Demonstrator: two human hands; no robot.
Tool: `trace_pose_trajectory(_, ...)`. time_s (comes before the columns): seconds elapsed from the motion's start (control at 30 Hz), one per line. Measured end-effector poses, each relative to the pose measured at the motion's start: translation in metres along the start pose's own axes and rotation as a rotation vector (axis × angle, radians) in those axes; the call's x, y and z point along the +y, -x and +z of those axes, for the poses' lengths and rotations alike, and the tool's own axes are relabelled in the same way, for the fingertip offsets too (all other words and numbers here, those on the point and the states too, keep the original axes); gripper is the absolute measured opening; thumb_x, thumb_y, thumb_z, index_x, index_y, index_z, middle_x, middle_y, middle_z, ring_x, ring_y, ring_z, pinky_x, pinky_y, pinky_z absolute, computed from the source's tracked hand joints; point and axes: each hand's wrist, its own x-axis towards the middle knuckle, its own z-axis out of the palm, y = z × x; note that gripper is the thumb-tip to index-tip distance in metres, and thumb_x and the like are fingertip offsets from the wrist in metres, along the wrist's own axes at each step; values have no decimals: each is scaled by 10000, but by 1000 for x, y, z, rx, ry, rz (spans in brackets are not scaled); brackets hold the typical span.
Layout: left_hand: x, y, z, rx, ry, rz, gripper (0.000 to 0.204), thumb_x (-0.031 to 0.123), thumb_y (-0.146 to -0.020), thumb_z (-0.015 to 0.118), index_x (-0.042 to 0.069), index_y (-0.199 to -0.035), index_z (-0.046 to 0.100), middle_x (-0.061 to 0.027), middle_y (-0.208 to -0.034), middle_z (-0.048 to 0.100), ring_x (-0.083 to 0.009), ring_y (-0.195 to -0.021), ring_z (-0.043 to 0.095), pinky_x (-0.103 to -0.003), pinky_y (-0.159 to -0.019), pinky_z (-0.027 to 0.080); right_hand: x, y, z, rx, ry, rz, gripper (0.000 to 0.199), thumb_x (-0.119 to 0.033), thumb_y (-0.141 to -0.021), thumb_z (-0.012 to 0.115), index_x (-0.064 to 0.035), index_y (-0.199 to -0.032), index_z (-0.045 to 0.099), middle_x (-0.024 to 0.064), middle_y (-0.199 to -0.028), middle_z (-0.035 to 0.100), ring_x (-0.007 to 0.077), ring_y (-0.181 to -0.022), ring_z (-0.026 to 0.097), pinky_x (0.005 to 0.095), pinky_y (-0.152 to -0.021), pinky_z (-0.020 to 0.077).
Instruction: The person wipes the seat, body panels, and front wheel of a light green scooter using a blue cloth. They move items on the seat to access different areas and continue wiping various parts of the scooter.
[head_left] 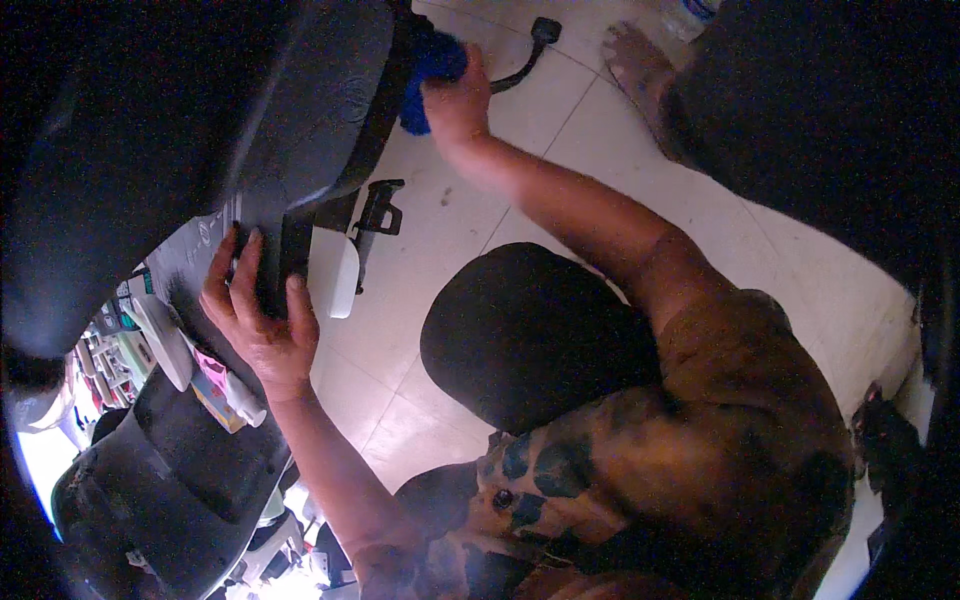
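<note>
My right hand (460, 105) is closed on a fuzzy blue cloth (437, 68), pressed against the far end of a large dark grey object with a curved, smooth side (335, 110). My left hand (268, 325) grips a narrow dark panel (266, 255) below that curved side. Its fingers lie over one edge and its thumb is on the other. The fingertips partly blend into the dark surface. A black bracket-like part (380, 207) and a white rounded piece (345, 275) stick out beside the panel. Most of the object's far side is too dark to make out.
A black bent lever with a pad (545, 30) reaches over the pale tiled floor (420, 240). A bare foot (640, 75) rests at the upper right, near a clear plastic bottle (690, 15). At lower left, a dark curved piece (190, 470) stands among brightly lit clutter (100, 370).
</note>
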Motion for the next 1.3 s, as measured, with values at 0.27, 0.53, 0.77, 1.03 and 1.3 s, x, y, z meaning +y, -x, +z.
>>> trace_pose_trajectory(0.27, -1, -2, -6, -27, -16, 24, 470, 208, -874, 649, 83, -1315, 546, -172, -1358, 520, -350, -1226, 474, -460, -1063, 344, 47, 41, -20, -424, 9, 186, 484, -88, -695, 709, -10, -1154, 576, 218, -1059, 649, 410, -995, 622, 477, -908, 494)
trace_pose_trajectory(0.53, -5, -1, -3, 37, 17, 41, 467, 196, -817, 653, 133, -1277, 598, -146, -1342, 537, -328, -1149, 518, -434, -986, 366, -53, -50, -23, -153, -880, 149, 292, -88, -843, 595, -30, -1129, 610, 89, -1037, 680, 214, -915, 670, 378, -836, 536)
trace_pose_trajectory(0.77, -1, -5, -8, 20, 10, 15, 462, 208, -823, 647, 128, -1274, 592, -148, -1348, 534, -337, -1166, 510, -445, -997, 357, -29, -15, -38, -371, -79, 3, 311, 9, -745, 561, -64, -1034, 650, 82, -1033, 672, 217, -957, 631, 365, -841, 489)
trace_pose_trajectory(1.03, -2, -1, -8, -5, 3, 13, 454, 222, -835, 642, 126, -1275, 588, -154, -1354, 523, -339, -1165, 506, -451, -999, 356, -43, -1, -80, -215, -399, 325, 516, -4, -704, 568, -46, -1218, 584, 120, -1034, 689, 268, -913, 670, 366, -830, 540)
trace_pose_trajectory(1.3, -1, -3, -5, 4, 0, 23, 453, 216, -829, 646, 119, -1268, 590, -153, -1346, 526, -339, -1160, 509, -457, -993, 360, -83, -36, -21, 65, -647, 89, 468, -134, -757, 641, -21, -1208, 590, 63, -1007, 675, 226, -965, 629, 387, -938, 456)
